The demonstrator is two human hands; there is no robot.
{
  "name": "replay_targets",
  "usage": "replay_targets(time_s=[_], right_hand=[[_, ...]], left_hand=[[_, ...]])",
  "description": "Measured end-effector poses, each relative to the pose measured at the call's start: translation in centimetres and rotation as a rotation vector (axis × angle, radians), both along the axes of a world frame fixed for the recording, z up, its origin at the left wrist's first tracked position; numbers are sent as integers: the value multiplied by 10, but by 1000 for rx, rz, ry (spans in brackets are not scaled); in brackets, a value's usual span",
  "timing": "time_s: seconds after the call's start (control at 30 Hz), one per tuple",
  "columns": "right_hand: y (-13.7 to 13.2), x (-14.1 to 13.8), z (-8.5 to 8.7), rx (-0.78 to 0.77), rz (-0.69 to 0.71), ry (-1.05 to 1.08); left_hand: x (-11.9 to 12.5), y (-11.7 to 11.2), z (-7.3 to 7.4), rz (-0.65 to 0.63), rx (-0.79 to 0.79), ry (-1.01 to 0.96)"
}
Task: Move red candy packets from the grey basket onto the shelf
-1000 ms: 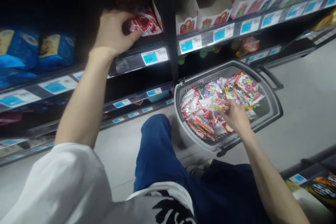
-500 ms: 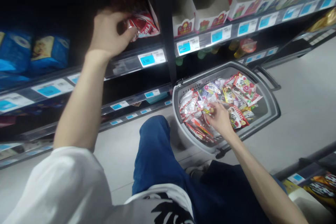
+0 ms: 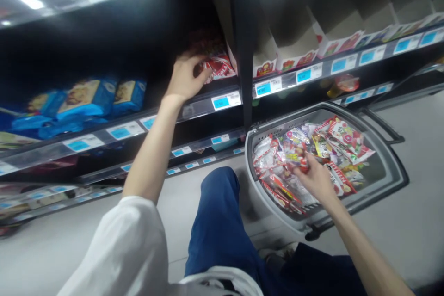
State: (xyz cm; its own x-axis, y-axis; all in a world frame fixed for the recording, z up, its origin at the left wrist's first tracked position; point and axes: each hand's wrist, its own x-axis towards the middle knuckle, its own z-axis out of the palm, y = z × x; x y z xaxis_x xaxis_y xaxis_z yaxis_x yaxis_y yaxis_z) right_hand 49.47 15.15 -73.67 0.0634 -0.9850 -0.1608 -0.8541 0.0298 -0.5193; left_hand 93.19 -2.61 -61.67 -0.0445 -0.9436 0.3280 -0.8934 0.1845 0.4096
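My left hand (image 3: 185,76) reaches up onto a dark shelf and its fingers curl on a red and white snack packet (image 3: 220,65) standing at the shelf's right end. My right hand (image 3: 314,176) is down in a grey shopping basket (image 3: 391,166) on the floor, closed on a small colourful packet (image 3: 294,155) lifted just above the heap. The basket holds several red, white and yellow snack packets (image 3: 342,136).
A black upright post (image 3: 243,55) divides the shelving. Blue bags (image 3: 90,97) lie on the shelf to the left. Open cardboard display boxes (image 3: 294,51) stand on the right shelf. Blue price tags (image 3: 225,101) line the shelf edges. My blue-trousered knee (image 3: 218,222) is beside the basket.
The view tilted up and back, showing more shelving. My right hand closed on a packet in the basket and raised it slightly. My left hand stays at the red packet.
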Motion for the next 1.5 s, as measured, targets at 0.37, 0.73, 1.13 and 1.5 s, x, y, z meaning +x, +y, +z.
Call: replay_targets(time_s=[0.37, 0.73, 1.13, 1.5], right_hand=[[0, 27, 43, 12, -456, -887], [5, 22, 41, -12, -350, -760], [5, 21, 45, -14, -385, -816], [4, 17, 22, 157, -501, -942]], left_hand=[[-5, 3, 1, 5, -14, -25], [-22, 18, 18, -35, 78, 98], [-21, 17, 15, -7, 34, 9], [-21, 16, 16, -11, 36, -37]])
